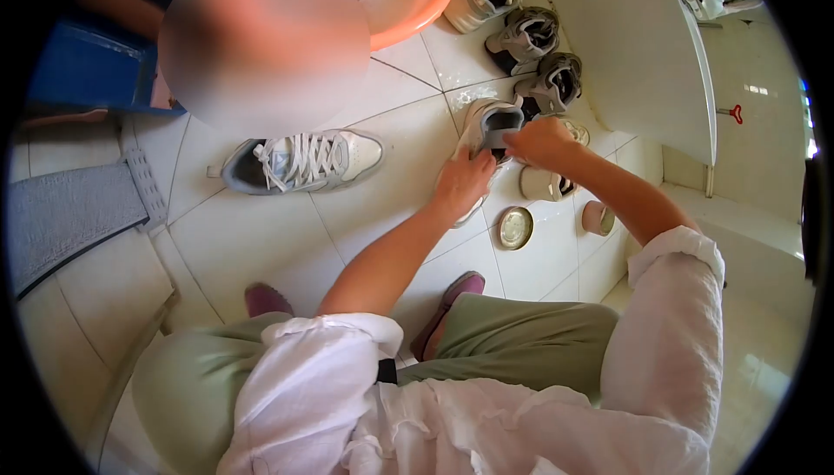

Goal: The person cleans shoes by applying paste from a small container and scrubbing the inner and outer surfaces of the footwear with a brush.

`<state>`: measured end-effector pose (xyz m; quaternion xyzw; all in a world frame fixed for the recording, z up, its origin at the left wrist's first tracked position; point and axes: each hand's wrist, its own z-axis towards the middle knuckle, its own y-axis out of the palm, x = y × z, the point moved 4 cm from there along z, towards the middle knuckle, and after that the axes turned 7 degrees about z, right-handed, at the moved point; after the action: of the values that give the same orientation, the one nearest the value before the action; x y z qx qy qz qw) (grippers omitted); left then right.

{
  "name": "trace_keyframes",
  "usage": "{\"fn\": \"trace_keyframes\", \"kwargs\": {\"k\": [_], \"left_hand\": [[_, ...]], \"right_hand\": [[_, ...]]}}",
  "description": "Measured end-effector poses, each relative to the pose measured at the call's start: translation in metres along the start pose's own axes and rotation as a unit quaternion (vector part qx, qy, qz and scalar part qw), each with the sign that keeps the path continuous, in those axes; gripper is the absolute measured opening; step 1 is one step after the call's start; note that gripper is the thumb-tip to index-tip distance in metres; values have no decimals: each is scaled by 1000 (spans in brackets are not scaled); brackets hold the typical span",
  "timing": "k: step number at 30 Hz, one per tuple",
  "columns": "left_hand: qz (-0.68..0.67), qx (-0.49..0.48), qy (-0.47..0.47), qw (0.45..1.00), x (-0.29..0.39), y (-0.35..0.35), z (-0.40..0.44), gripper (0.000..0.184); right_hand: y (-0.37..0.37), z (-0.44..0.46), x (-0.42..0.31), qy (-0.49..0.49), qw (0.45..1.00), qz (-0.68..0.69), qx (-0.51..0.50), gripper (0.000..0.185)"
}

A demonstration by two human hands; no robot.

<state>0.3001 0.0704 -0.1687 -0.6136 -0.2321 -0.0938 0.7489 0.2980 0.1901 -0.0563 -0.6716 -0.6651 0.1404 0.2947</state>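
Note:
A light-coloured shoe [473,127] stands on the tiled floor in front of me, its grey-lined opening facing up. My left hand [465,184] is closed on the near side of this shoe. At the opening, the fingers of my right hand [540,142] are pinched on a grey flap [498,139], which looks like part of the lining or tongue. The rest of the shoe is partly covered by my hands. To the left, a white and grey shoe [347,158] with white laces lies apart from both hands.
An orange basin [426,6] sits at the top, beside a blurred round area. Several shoes [526,36] line the white panel [638,49] at the right. A round lid [515,227] and small pot [598,218] are nearer. A blue box [82,66] and grey mat [74,214] are left.

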Motion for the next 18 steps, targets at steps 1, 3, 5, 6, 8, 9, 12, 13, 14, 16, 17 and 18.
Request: {"fn": "trace_keyframes", "kwargs": {"k": [1,3,5,6,8,9,12,13,14,16,17,18], "left_hand": [[3,-1,5,1000,-4,-7,10,58],[-43,-89,-2,995,-14,-11,32,38],[-8,-105,4,994,-19,-10,48,25],[25,-112,3,993,-20,-12,56,17],[24,-117,12,993,-25,-32,57,15],[29,-84,24,996,-25,-47,57,15],[72,-39,73,994,-21,-80,60,14],[102,-13,96,990,-20,-86,59,13],[110,-22,113,987,-21,-85,59,13],[168,-30,125,977,-27,-76,61,12],[167,-40,106,979,-32,-69,64,11],[175,-44,123,976,-33,-68,67,11]], "right_hand": [[4,2,8,-1,999,8,31,15],[14,7,21,34,998,22,54,15],[16,7,29,85,991,51,87,21],[19,6,28,87,990,55,91,21],[23,-2,28,127,975,96,154,31],[27,-5,30,128,970,124,167,37],[46,-10,31,116,916,277,264,38],[54,-5,28,110,913,301,251,38],[62,-1,22,119,905,316,258,38],[68,6,5,98,904,364,201,38],[68,6,-5,93,899,382,195,38],[67,1,-16,86,893,399,191,38]]}}
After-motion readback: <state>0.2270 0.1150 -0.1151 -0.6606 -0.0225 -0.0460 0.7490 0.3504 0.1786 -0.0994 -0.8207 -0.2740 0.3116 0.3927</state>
